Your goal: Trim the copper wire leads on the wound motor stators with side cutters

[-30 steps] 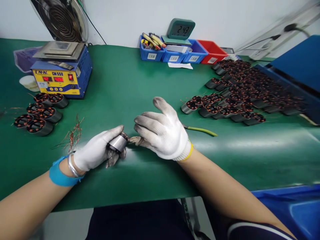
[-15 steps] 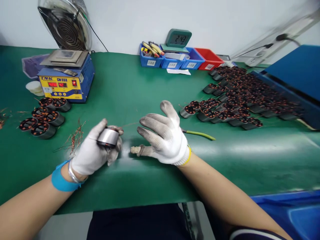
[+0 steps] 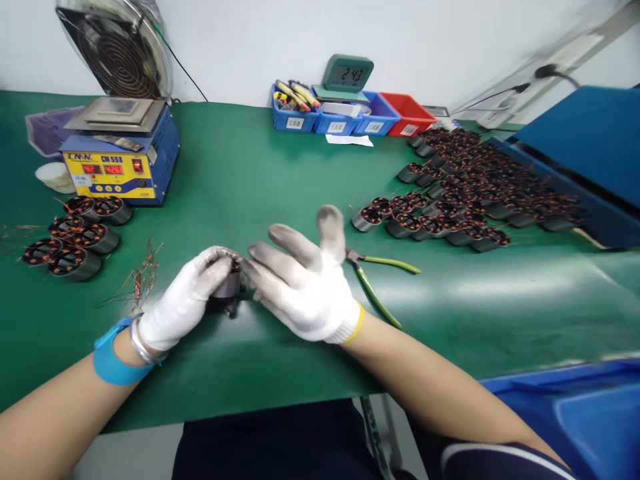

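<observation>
My left hand (image 3: pixel 185 290), in a white glove with greyed fingertips, grips a motor stator (image 3: pixel 230 285): a silvery ring with dark insulation and copper windings. Its fingers curl over the top and cover much of it. My right hand (image 3: pixel 305 283), gloved as well, is just right of the stator with its fingers spread and somewhat blurred. Whether its lower fingers touch the stator I cannot tell. Green-handled cutting pliers (image 3: pixel 373 283) lie spread on the table beyond the right wrist. Left of my left hand is a small heap of copper wire offcuts (image 3: pixel 143 277).
Several stators (image 3: pixel 75 263) stand at the left, before a yellow and blue solder pot (image 3: pixel 120 167). Many more stators (image 3: pixel 463 200) crowd the right side. Blue tool boxes (image 3: pixel 295 120), a red box (image 3: pixel 405 115) and a digital clock (image 3: pixel 347 73) line the wall. A fan (image 3: pixel 117 57) stands back left.
My left hand has turned the stator over from its side to more upright and lower. My right hand has come left towards it. More of the pliers shows.
</observation>
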{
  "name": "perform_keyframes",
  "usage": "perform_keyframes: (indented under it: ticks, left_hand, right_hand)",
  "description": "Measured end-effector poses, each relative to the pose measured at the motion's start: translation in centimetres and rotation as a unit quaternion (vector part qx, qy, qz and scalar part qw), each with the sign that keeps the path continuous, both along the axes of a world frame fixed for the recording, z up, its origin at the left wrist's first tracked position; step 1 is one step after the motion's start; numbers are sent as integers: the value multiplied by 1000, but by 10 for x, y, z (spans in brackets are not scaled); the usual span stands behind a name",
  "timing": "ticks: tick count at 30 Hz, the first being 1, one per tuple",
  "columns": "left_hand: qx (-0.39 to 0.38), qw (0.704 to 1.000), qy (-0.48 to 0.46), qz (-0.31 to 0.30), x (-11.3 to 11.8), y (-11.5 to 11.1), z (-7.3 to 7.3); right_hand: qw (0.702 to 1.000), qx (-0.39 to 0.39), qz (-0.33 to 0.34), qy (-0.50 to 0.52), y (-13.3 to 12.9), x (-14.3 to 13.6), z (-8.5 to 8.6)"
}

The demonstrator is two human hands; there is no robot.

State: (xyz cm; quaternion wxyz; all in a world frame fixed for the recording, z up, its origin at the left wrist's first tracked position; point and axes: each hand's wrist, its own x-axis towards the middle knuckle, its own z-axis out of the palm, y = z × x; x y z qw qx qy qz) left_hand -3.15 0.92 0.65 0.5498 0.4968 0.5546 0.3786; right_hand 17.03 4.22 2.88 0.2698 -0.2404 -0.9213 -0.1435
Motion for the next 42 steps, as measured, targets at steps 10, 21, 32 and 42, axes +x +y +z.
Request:
perform_keyframes:
  ticks: [10,21,32,42]
  left_hand:
    - [89,912,400,2,4,1,-2]
    - [60,909,408,-60,1,11,5]
    - [-1,955,293,-42,-6,11,2]
    - [24,963,266,-22,-5,13,-7]
  right_hand:
    - [970,-170,-98,-146,31,13,0]
    - [874,-231,-401,-152,-22,120,-14]
    - [865,-331,-343,-157,-33,87,-27]
    - [858,-264,-322,-299,-49,63,2]
